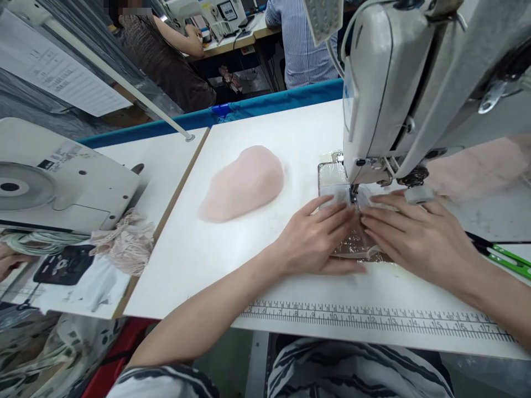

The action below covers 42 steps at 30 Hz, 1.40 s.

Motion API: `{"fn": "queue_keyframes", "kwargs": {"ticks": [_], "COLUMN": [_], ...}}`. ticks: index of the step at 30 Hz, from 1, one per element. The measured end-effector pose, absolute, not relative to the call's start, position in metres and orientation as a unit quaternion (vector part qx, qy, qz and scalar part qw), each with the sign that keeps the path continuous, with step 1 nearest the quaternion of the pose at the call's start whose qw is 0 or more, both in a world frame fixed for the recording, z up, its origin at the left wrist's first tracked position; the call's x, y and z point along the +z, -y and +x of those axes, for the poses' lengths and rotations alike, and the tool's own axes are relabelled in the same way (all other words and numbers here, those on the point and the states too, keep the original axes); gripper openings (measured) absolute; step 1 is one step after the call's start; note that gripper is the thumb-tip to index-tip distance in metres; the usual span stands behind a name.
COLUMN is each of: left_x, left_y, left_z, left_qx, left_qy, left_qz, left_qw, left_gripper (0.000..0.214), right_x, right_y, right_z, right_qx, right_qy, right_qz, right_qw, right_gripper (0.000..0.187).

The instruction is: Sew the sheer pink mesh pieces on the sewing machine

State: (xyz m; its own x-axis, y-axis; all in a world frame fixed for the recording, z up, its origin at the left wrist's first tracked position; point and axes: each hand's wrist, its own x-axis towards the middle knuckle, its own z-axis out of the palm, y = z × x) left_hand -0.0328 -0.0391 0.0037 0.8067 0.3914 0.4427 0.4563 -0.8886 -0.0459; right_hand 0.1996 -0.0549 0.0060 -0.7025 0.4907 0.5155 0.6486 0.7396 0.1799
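Observation:
My left hand (315, 237) lies with its fingers stretched out, just left of the presser foot (353, 192) of a sewing machine (375, 94). On the foot's right side, my right hand (423, 235) also lies flat, fingers extended. Under both sets of fingertips is a small sheer, pale piece of cloth (362, 251), over the shiny, film-covered machine bed; the hands hide much of it. A pale pink, rounded piece of fabric (249, 185) rests on the white table to the left. More pink fabric (477, 168) lies behind my right hand.
A printed ruler (373, 319) runs along the table's front edge. Green-handled scissors (508, 258) lie at far right. Another machine (66, 177) and a bundle of pinkish strips (128, 243) stand left. Two people sit beyond the blue cloth edge (274, 105); another person's hand shows far left.

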Motion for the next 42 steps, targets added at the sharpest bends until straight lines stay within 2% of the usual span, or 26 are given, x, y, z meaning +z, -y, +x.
{"fn": "queue_keyframes", "kwargs": {"ticks": [2, 3, 4, 7, 8, 12, 14, 18, 31, 42], "left_x": [0.004, 0.004, 0.003, 0.0, -0.001, -0.003, -0.003, -0.002, 0.002, -0.004], "left_y": [0.041, 0.042, 0.042, 0.044, 0.044, 0.045, 0.046, 0.05, 0.05, 0.043], "left_z": [-0.035, -0.036, -0.036, -0.034, -0.033, -0.029, -0.029, -0.031, -0.03, -0.027], "left_qx": [-0.215, -0.211, -0.205, -0.208, -0.217, -0.23, -0.203, -0.171, -0.175, -0.173], "left_qy": [0.192, 0.187, 0.189, 0.208, 0.218, 0.248, 0.247, 0.23, 0.23, 0.257], "left_qz": [-0.955, -0.957, -0.957, -0.951, -0.947, -0.937, -0.943, -0.95, -0.948, -0.94], "left_qw": [0.066, 0.074, 0.086, 0.097, 0.091, 0.083, 0.094, 0.126, 0.131, 0.141], "left_gripper": [0.07, 0.063, 0.053, 0.03, 0.028, 0.04, 0.044, 0.038, 0.035, 0.032], "right_x": [0.009, 0.011, 0.012, 0.014, 0.014, 0.012, 0.011, 0.011, 0.01, 0.009], "right_y": [0.057, 0.057, 0.058, 0.058, 0.058, 0.057, 0.057, 0.057, 0.059, 0.053], "right_z": [0.2, 0.201, 0.201, 0.203, 0.203, 0.203, 0.203, 0.204, 0.203, 0.205], "right_qx": [-0.147, -0.123, -0.096, -0.046, -0.05, -0.107, -0.125, -0.131, -0.128, -0.138], "right_qy": [0.917, 0.921, 0.924, 0.931, 0.931, 0.928, 0.928, 0.93, 0.925, 0.922], "right_qz": [-0.288, -0.284, -0.283, -0.29, -0.295, -0.296, -0.282, -0.264, -0.273, -0.278], "right_qw": [0.234, 0.236, 0.237, 0.217, 0.208, 0.201, 0.207, 0.218, 0.232, 0.233], "right_gripper": [0.018, 0.017, 0.022, 0.055, 0.057, 0.023, 0.026, 0.028, 0.032, 0.025]}}
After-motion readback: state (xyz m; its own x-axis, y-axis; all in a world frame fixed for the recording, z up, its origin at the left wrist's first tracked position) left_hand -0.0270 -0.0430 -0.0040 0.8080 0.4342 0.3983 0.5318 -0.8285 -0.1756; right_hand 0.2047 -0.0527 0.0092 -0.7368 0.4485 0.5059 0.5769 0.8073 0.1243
